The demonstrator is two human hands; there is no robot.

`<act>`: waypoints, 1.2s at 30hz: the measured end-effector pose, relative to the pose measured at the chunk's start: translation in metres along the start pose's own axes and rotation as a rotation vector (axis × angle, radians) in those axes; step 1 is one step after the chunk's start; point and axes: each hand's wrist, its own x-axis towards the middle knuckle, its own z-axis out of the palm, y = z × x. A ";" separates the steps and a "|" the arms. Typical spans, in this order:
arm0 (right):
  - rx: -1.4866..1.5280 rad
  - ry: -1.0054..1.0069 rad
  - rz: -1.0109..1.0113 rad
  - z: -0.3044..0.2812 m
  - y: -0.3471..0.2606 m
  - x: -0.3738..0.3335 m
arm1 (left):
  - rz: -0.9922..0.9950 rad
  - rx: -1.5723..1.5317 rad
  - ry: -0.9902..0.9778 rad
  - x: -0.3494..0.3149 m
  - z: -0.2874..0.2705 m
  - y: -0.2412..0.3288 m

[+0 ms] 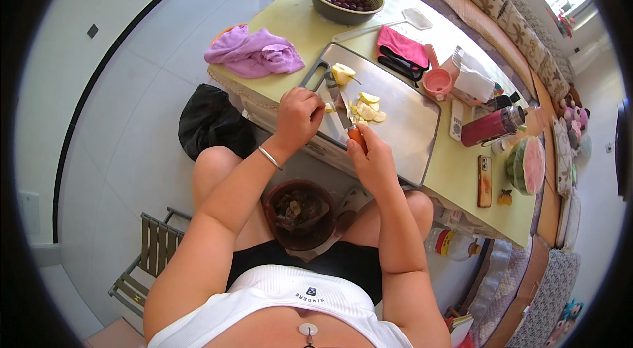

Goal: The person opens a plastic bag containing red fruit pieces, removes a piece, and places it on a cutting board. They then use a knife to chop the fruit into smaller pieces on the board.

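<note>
My right hand (374,158) is closed around the orange handle of a knife (342,113), its blade pointing away over a metal cutting board (402,134). Left of the blade, my left hand (301,117) is closed, fingers curled, with a small pale piece of fruit (329,108) at its fingertips; the fingers hide most of it. Several cut chunks of yellow-skinned, pale-fleshed fruit (368,109) lie right of the blade. A larger cut part of the fruit (343,74) rests farther off, near the board's handle.
A colander of dark round fruit (345,0), a purple cloth (254,53), a pink cloth (402,48) and a fly swatter (417,18) surround the board. To the right are a pink cup (438,83), bottle (491,126), phone (484,180) and cut melon (525,165). A scrap bin (300,215) stands between my legs.
</note>
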 end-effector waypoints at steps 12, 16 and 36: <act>-0.137 -0.120 0.062 -0.002 -0.010 0.002 | 0.014 -0.032 0.004 -0.001 0.000 -0.005; -0.063 -0.094 0.058 -0.003 -0.009 0.000 | 0.023 -0.021 0.028 -0.001 -0.001 -0.003; -0.120 -0.142 0.064 -0.004 -0.013 0.000 | 0.011 -0.018 0.031 -0.001 0.000 -0.003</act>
